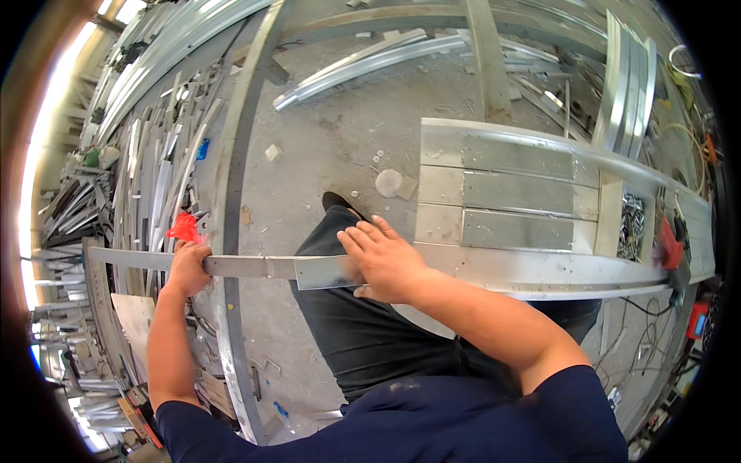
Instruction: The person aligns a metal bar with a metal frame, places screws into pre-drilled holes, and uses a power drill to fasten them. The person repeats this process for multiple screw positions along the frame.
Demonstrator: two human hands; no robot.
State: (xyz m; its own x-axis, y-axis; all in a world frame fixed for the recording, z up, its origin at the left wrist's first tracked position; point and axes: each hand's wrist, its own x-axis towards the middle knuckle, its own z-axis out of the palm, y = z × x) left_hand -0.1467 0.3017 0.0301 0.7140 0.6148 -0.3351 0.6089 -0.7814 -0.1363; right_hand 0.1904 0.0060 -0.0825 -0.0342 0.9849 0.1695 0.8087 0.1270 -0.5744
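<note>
Flat metal strip (pixel 243 267), long and narrow, lies crosswise in front of the person, long axis left to right, passing over a metal beam (pixel 236 166) on the left side. Left hand (pixel 190 266) is on it, left of the beam; grip looks closed around the strip, with a crumpled red scrap (pixel 184 228) right by its fingers. Strip's far end sticks out past that hand to the left.

At the strip's right end, a shorter, wider metal plate (pixel 320 273) lines up with it, above the person's thigh; overlap or butt joint, can't tell. Right hand (pixel 384 262) is nearer this end, back of hand up, at the plate's right edge, fingertips blurred. Can't tell whether its grip pinches the plate or only rests there.

Right side: metal-topped table (pixel 525 158), with a compartment of small metal fasteners (pixel 631 225).

Labels, brands: none seen on strip or plate, no legible writing.
</note>
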